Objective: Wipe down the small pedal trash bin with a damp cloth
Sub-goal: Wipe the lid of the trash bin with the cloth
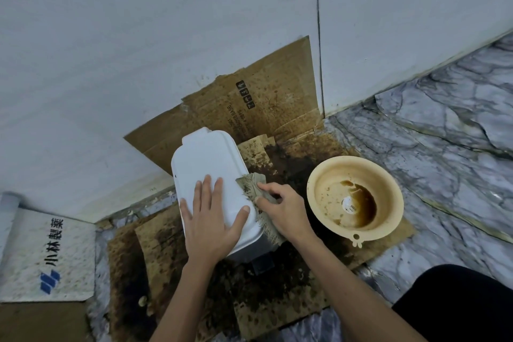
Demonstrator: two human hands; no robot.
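A small white pedal trash bin (204,158) stands on stained cardboard by the wall, its lid closed and a dark pedal (262,264) showing at its front. My left hand (209,219) lies flat on the lid with fingers spread. My right hand (283,207) presses a grey-green frayed cloth (251,184) against the bin's right side, near the lid's edge. Part of the cloth hangs down below my right hand.
A beige plastic basin (355,197) with brown liquid sits right of the bin. Dirty flattened cardboard (249,108) covers the floor and leans on the white wall. A white mat with blue print (50,255) lies at left. Marble-patterned floor (444,147) spreads right.
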